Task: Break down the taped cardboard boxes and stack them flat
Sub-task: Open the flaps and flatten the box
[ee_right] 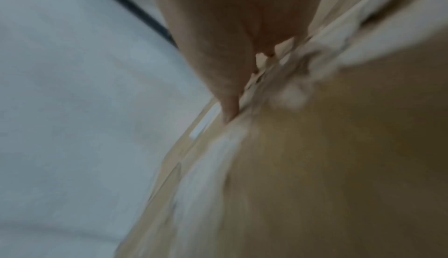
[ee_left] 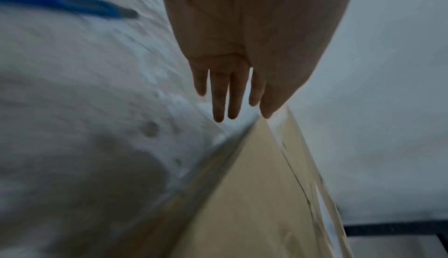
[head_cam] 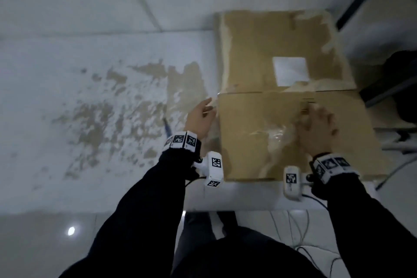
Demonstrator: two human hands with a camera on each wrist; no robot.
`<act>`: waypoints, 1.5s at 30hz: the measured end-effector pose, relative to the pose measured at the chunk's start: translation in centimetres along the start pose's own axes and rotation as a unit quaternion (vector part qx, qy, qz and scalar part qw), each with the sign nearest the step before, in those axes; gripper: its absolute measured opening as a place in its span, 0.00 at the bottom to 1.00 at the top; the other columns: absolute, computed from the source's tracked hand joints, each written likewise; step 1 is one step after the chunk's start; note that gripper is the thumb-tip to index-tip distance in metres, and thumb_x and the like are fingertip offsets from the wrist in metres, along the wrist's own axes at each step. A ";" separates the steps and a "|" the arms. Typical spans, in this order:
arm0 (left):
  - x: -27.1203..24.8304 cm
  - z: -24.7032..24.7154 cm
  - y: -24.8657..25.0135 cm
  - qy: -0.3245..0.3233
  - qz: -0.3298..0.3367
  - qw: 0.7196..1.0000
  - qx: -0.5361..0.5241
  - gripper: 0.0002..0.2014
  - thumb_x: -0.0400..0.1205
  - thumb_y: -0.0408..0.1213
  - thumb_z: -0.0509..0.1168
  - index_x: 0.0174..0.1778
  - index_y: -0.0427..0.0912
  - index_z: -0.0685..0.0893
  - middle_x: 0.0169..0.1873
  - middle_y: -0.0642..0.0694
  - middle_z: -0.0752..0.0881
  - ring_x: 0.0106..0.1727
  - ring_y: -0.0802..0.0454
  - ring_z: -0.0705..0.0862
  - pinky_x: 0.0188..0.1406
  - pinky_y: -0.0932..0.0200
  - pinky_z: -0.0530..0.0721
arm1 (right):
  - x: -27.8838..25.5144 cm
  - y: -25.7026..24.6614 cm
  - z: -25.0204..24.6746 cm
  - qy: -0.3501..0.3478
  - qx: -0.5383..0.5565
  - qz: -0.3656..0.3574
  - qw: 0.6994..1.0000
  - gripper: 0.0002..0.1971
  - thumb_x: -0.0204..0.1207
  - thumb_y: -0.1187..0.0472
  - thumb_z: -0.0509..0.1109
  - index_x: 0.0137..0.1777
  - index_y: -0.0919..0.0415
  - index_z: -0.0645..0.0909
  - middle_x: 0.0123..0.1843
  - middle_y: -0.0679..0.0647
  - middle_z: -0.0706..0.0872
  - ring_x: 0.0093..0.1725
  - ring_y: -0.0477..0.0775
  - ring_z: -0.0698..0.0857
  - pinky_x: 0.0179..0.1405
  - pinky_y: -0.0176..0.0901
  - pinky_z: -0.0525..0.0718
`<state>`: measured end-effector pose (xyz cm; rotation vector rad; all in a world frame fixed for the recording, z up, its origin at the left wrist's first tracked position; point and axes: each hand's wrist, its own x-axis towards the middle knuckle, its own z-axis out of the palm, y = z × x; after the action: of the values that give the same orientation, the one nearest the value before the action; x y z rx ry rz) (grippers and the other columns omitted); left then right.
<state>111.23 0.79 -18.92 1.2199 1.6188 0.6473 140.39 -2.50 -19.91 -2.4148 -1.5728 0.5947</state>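
Cardboard box [head_cam: 286, 101] sits on the right part of a worn white table [head_cam: 67, 119] whose paint has flaked off in brown patches; it is closed, its two top flaps meeting at a seam that runs across the middle, with a white label [head_cam: 290, 71] on the far flap. From where I stand, the step in hand looks like stripping the tape, before any folding flat.

At the box's left edge, the left hand [head_cam: 199, 116] is spread, fingers straight and relaxed, alongside the side wall near the seam; whether it actually touches the cardboard I cannot tell. It holds nothing. A blue-handled tool [ee_left: 60, 1], perhaps a cutter, lies on the table just behind that wrist.

Moving right, crumpled clear tape [head_cam: 278, 136] is bunched on the near flap. The right hand [head_cam: 318, 128] lies over it, blurred; the wrist view shows fingers [ee_right: 227, 97] down at the tape, but I cannot tell if they pinch it.

Next, I judge, the tape must come clear of the seam, with the left hand bracing the box.
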 end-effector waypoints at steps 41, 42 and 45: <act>-42.3 -50.7 -55.8 0.393 -0.455 0.664 -0.446 0.06 0.86 0.35 0.57 0.55 0.38 0.75 0.34 0.44 0.83 0.31 0.50 0.81 0.29 0.61 0.71 | -49.3 -59.3 52.9 -0.602 -0.134 -0.031 0.786 0.10 0.83 0.62 0.59 0.48 0.70 0.77 0.41 0.59 0.83 0.42 0.59 0.81 0.40 0.47 0.76; -42.4 -53.0 -56.7 0.399 -0.454 0.663 -0.442 0.05 0.86 0.35 0.57 0.54 0.37 0.75 0.33 0.43 0.83 0.30 0.49 0.81 0.29 0.61 0.70 | -50.2 -61.6 54.4 -0.610 -0.122 -0.031 0.782 0.10 0.84 0.64 0.59 0.54 0.72 0.77 0.42 0.60 0.82 0.44 0.60 0.81 0.37 0.47 0.75; -43.4 -59.2 -59.0 0.389 -0.477 0.655 -0.438 0.05 0.87 0.34 0.57 0.55 0.37 0.75 0.34 0.43 0.82 0.31 0.49 0.81 0.30 0.61 0.70 | -52.5 -69.1 57.6 -0.617 -0.101 -0.046 0.779 0.11 0.85 0.63 0.57 0.62 0.67 0.75 0.38 0.58 0.81 0.36 0.56 0.79 0.33 0.45 0.70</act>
<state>34.23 -52.51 -29.17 -0.7715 1.8855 1.0827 39.58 -24.58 -33.97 -1.9988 -2.1460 2.4196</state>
